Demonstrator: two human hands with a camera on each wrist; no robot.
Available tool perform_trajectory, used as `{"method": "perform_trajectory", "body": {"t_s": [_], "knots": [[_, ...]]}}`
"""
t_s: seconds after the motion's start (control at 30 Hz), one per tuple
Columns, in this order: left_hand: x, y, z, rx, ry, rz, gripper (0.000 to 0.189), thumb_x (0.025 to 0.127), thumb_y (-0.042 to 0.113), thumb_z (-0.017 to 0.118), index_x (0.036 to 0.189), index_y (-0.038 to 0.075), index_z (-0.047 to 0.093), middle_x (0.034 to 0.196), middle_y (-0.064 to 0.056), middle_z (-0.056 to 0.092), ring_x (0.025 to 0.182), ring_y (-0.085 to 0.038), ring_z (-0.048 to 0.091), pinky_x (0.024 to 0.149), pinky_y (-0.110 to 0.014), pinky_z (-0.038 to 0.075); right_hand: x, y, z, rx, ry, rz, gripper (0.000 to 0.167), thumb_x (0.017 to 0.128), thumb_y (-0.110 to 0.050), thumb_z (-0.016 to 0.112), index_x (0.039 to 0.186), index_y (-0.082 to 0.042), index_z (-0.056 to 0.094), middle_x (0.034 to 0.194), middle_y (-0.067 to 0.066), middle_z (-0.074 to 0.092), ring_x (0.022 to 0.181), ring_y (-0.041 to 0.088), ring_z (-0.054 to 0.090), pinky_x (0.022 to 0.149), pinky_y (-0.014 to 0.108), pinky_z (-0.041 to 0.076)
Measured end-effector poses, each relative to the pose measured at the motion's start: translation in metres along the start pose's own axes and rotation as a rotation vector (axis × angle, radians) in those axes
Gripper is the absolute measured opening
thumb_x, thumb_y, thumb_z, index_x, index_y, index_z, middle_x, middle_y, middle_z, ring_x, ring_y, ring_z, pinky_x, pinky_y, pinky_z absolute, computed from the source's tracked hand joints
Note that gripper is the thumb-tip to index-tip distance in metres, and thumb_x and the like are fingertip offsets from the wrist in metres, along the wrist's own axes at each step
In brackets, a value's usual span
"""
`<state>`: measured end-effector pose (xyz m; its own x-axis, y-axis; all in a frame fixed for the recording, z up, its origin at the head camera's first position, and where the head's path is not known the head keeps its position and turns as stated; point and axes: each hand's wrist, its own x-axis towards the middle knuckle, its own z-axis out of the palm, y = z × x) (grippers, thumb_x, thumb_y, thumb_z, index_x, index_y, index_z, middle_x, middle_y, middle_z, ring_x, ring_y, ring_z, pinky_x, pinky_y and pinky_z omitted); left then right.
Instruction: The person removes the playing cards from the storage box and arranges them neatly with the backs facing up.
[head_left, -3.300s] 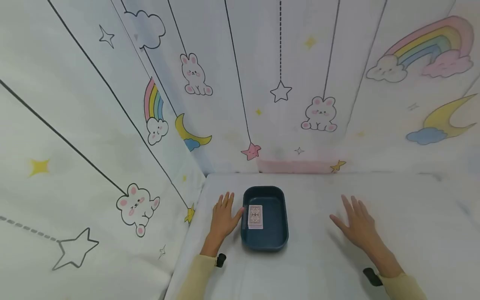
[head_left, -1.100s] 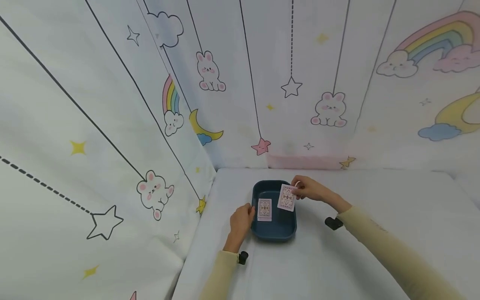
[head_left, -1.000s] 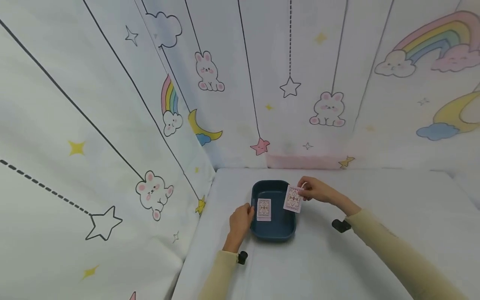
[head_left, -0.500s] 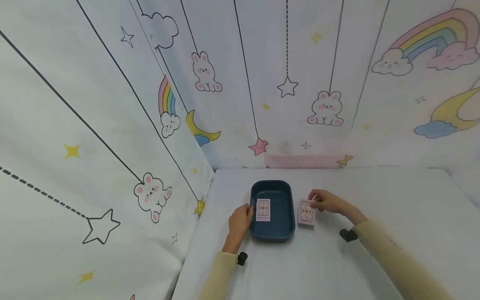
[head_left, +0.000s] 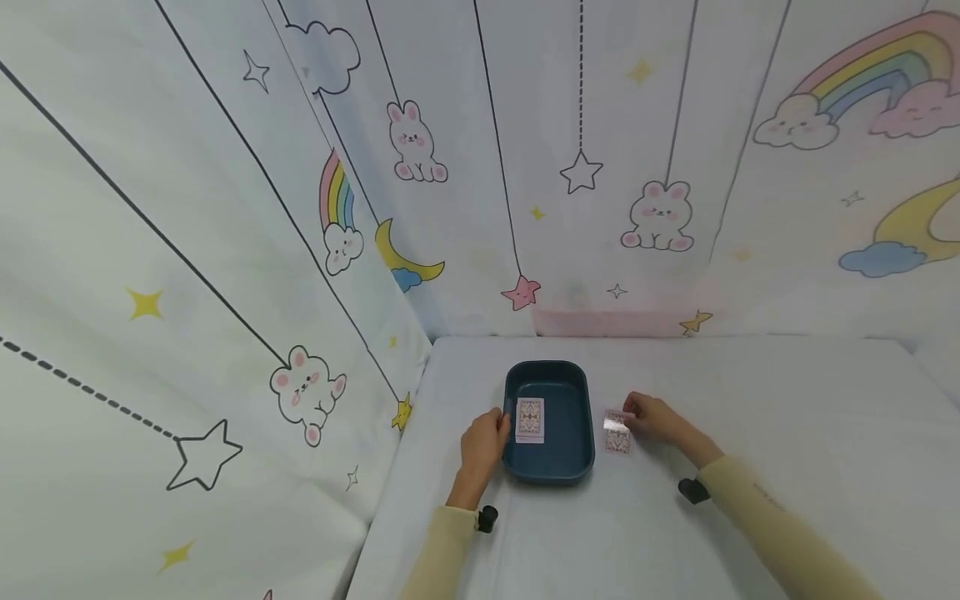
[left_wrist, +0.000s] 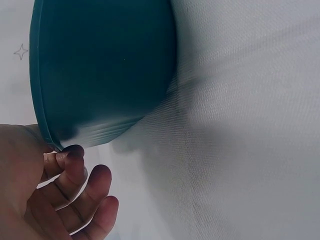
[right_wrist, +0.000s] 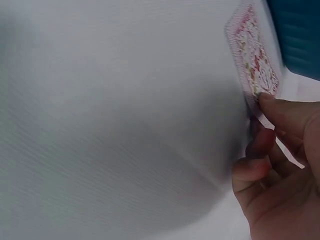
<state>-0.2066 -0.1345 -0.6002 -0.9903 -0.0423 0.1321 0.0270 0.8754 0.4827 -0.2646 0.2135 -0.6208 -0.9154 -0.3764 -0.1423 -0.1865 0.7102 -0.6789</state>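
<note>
A dark blue-green rectangular tray stands on the white table, with a stack of playing cards, patterned back up, in its left half. My left hand pinches the tray's left rim between thumb and index finger; in the left wrist view the other fingers curl beside the tray's outer wall. Right of the tray, my right hand grips a second stack of playing cards by its near corner. In the right wrist view this stack lies low over the cloth, thumb on its patterned top face.
White cloth covers the table. A white printed curtain with rabbits, stars and rainbows rises behind the table, and another slopes along its left side. Black wrist cameras sit at both sleeves.
My right hand has carried the second stack of playing cards from over the tray's right side down to the cloth right of it. The left hand has moved from beside the tray to gripping its rim.
</note>
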Motion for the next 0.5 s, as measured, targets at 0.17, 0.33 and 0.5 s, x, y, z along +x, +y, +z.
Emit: {"method": "perform_trajectory", "body": {"t_s": [0.17, 0.33, 0.5], "knots": [[0.0, 0.0, 0.001, 0.0, 0.002, -0.008, 0.034, 0.102, 0.03, 0.058, 0.073, 0.014, 0.05, 0.061, 0.002, 0.043, 0.052, -0.011, 0.04, 0.048, -0.025, 0.029, 0.0, 0.007, 0.01, -0.033, 0.063, -0.025, 0.016, 0.094, -0.008, 0.065, 0.108, 0.0, 0.061, 0.099, 0.012, 0.063, 0.09, 0.022, 0.057, 0.082, 0.044, 0.051], [0.0, -0.001, 0.002, -0.008, 0.005, -0.008, 0.034, 0.102, 0.03, 0.058, 0.073, 0.014, 0.05, 0.061, 0.002, 0.043, 0.052, -0.011, 0.04, 0.048, -0.025, 0.029, -0.001, 0.009, 0.018, -0.118, 0.134, -0.052, 0.018, 0.094, -0.008, 0.066, 0.11, 0.0, 0.062, 0.1, 0.013, 0.057, 0.09, 0.022, 0.055, 0.083, 0.044, 0.05], [0.0, -0.001, 0.002, -0.016, 0.012, -0.001, 0.034, 0.102, 0.029, 0.057, 0.072, 0.014, 0.05, 0.061, 0.003, 0.042, 0.052, -0.011, 0.039, 0.048, -0.025, 0.028, -0.003, 0.006, 0.02, -0.189, 0.175, -0.074, 0.015, 0.094, -0.009, 0.066, 0.107, -0.003, 0.062, 0.1, 0.012, 0.056, 0.088, 0.021, 0.054, 0.081, 0.043, 0.05]]}}
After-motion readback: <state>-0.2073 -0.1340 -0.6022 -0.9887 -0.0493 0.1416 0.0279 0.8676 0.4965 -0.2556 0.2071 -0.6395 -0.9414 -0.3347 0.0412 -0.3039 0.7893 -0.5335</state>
